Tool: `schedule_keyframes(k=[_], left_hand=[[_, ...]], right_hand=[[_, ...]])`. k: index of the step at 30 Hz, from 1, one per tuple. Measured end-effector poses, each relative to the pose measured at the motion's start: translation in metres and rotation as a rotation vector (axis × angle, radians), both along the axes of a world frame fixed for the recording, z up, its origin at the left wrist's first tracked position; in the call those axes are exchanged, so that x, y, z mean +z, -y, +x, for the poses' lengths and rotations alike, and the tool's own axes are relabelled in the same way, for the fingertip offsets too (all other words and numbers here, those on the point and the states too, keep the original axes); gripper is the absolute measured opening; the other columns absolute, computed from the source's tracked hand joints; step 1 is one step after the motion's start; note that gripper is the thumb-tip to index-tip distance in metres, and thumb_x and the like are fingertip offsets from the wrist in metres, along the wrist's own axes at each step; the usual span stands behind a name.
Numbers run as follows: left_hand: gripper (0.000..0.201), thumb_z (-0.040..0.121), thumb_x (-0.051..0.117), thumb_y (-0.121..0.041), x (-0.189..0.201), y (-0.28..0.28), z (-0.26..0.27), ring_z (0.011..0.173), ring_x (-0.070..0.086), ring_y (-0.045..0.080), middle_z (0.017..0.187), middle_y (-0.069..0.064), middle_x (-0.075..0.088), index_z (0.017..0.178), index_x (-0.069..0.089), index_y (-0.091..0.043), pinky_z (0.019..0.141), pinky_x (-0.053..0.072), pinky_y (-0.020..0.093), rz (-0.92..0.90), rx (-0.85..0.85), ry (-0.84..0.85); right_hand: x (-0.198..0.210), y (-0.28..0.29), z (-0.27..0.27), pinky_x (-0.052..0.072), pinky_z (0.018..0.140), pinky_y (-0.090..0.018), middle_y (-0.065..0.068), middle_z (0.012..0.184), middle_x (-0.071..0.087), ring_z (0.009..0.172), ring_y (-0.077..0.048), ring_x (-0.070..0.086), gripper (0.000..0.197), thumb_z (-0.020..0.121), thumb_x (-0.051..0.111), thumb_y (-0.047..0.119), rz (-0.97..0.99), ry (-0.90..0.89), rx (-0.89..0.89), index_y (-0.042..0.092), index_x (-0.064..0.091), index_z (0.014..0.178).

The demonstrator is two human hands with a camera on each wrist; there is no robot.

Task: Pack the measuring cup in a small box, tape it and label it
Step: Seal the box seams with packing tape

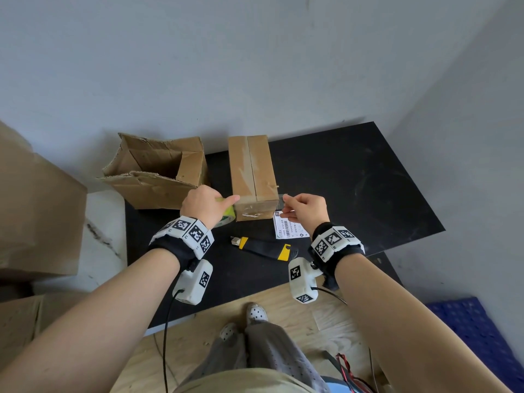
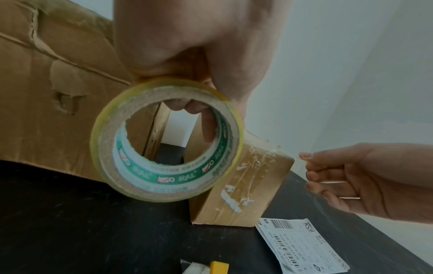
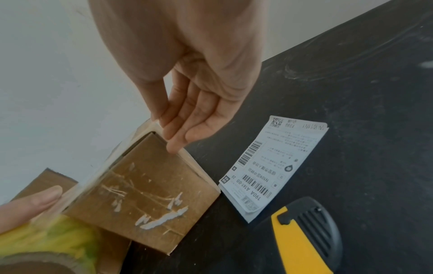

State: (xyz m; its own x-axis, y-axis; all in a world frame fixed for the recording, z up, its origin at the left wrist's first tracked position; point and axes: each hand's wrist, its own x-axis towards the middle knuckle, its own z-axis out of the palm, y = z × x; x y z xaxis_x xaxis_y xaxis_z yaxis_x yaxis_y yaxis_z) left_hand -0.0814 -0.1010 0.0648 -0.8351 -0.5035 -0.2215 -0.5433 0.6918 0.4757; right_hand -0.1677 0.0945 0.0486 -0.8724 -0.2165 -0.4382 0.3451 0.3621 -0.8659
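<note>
Clear tape (image 1: 259,196) spans the near top edge of the small box (image 1: 253,177), pulled taut between two hands over a black table (image 1: 354,180). The left hand (image 1: 205,205) grips the roll (image 2: 165,140), fingers hooked through its core and forefinger laid out along the strip at the box's left corner. The right hand (image 1: 304,209) pinches the free end between thumb and fingertips just past the right corner, its other fingers loosely curled. The box is closed, its flaps meeting along a seam, so the measuring cup is out of sight and presumably inside. A label (image 1: 289,227) lies flat just beside the box, and a knife (image 1: 263,247) sits nearer the person, both untouched. The step in hand looks like laying this strip down across the end of the box. Risks from here: the free end could fold onto itself or cling to the fingertips if tension drops; the strip could land crooked or wrinkled if one hand lowers first; and the light box may slide or tip, since neither hand steadies it. An open carton (image 1: 158,168) stands to the left, well clear.
</note>
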Motion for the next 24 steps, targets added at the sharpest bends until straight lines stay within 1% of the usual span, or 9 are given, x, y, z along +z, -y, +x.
schedule_keyframes(k=[4, 8, 11, 13, 16, 19, 21, 23, 24], left_hand=[[0.061, 0.082, 0.059, -0.055, 0.0, 0.001, -0.003, 0.048, 0.045, 0.021, 0.045, 0.004, 0.038, 0.044, 0.04, -0.012, 0.051, 0.036, 0.03, 0.007, 0.007, 0.008], [0.061, 0.082, 0.059, -0.056, -0.001, 0.001, -0.005, 0.047, 0.046, 0.02, 0.045, 0.004, 0.04, 0.044, 0.042, -0.011, 0.049, 0.035, 0.028, 0.008, -0.007, 0.042], [0.062, 0.082, 0.06, -0.055, -0.002, 0.002, -0.005, 0.044, 0.041, 0.018, 0.043, 0.003, 0.036, 0.042, 0.038, -0.012, 0.047, 0.03, 0.026, 0.026, 0.007, 0.07], [0.064, 0.081, 0.062, -0.054, -0.002, 0.004, -0.005, 0.043, 0.039, 0.019, 0.042, 0.003, 0.034, 0.04, 0.036, -0.012, 0.047, 0.029, 0.027, 0.055, 0.03, 0.074], [0.066, 0.08, 0.064, -0.052, -0.002, 0.003, -0.007, 0.043, 0.039, 0.019, 0.041, 0.002, 0.033, 0.037, 0.035, -0.012, 0.05, 0.031, 0.028, 0.108, 0.043, 0.081], [0.067, 0.079, 0.064, -0.053, -0.002, -0.004, -0.01, 0.041, 0.038, 0.019, 0.04, 0.001, 0.032, 0.036, 0.034, -0.013, 0.048, 0.028, 0.027, 0.114, 0.028, 0.094], [0.067, 0.079, 0.064, -0.054, -0.001, -0.007, -0.011, 0.041, 0.038, 0.018, 0.04, 0.001, 0.032, 0.036, 0.034, -0.013, 0.046, 0.027, 0.027, 0.107, 0.029, 0.109], [0.066, 0.079, 0.063, -0.055, 0.0, -0.008, -0.011, 0.042, 0.039, 0.018, 0.04, 0.001, 0.033, 0.036, 0.035, -0.013, 0.045, 0.026, 0.027, 0.095, 0.037, 0.128], [0.066, 0.079, 0.063, -0.056, 0.0, -0.008, -0.011, 0.042, 0.04, 0.018, 0.04, 0.001, 0.033, 0.037, 0.035, -0.013, 0.045, 0.027, 0.027, 0.09, 0.036, 0.136]], right_hand=[[-0.003, 0.002, -0.002, 0.057, 0.069, -0.027, -0.006, 0.068, 0.065, 0.064, -0.018, 0.067, 0.022, 0.09, 0.062, 0.019, 0.005, 0.004, -0.013, 0.005, 0.064, 0.073], [-0.005, 0.003, -0.005, 0.056, 0.065, -0.026, -0.006, 0.068, 0.065, 0.064, -0.019, 0.067, 0.024, 0.09, 0.062, 0.02, 0.052, 0.003, 0.011, 0.008, 0.063, 0.07], [-0.007, 0.004, -0.007, 0.053, 0.062, -0.027, -0.004, 0.065, 0.066, 0.064, -0.019, 0.066, 0.028, 0.089, 0.063, 0.025, 0.123, -0.001, 0.027, 0.011, 0.063, 0.065], [-0.007, 0.006, -0.008, 0.054, 0.067, -0.033, -0.003, 0.063, 0.067, 0.065, -0.02, 0.066, 0.032, 0.087, 0.063, 0.031, 0.166, 0.01, 0.025, 0.011, 0.065, 0.063], [-0.004, 0.007, -0.01, 0.056, 0.073, -0.036, -0.005, 0.066, 0.069, 0.068, -0.02, 0.067, 0.036, 0.084, 0.064, 0.038, 0.249, -0.027, 0.03, 0.009, 0.067, 0.063], [0.0, 0.004, -0.011, 0.053, 0.069, -0.033, -0.016, 0.079, 0.072, 0.066, -0.02, 0.061, 0.045, 0.083, 0.059, 0.043, 0.418, -0.118, 0.067, -0.001, 0.07, 0.08], [0.005, 0.002, -0.011, 0.05, 0.065, -0.03, -0.018, 0.085, 0.071, 0.064, -0.019, 0.053, 0.046, 0.084, 0.057, 0.043, 0.47, -0.142, 0.092, -0.002, 0.069, 0.086], [0.007, 0.003, -0.011, 0.049, 0.063, -0.029, -0.016, 0.082, 0.071, 0.063, -0.019, 0.054, 0.044, 0.085, 0.056, 0.042, 0.498, -0.142, 0.115, 0.0, 0.068, 0.082], [0.009, 0.004, -0.01, 0.048, 0.061, -0.029, -0.013, 0.076, 0.07, 0.062, -0.019, 0.054, 0.042, 0.085, 0.056, 0.042, 0.511, -0.137, 0.121, 0.003, 0.067, 0.076]])
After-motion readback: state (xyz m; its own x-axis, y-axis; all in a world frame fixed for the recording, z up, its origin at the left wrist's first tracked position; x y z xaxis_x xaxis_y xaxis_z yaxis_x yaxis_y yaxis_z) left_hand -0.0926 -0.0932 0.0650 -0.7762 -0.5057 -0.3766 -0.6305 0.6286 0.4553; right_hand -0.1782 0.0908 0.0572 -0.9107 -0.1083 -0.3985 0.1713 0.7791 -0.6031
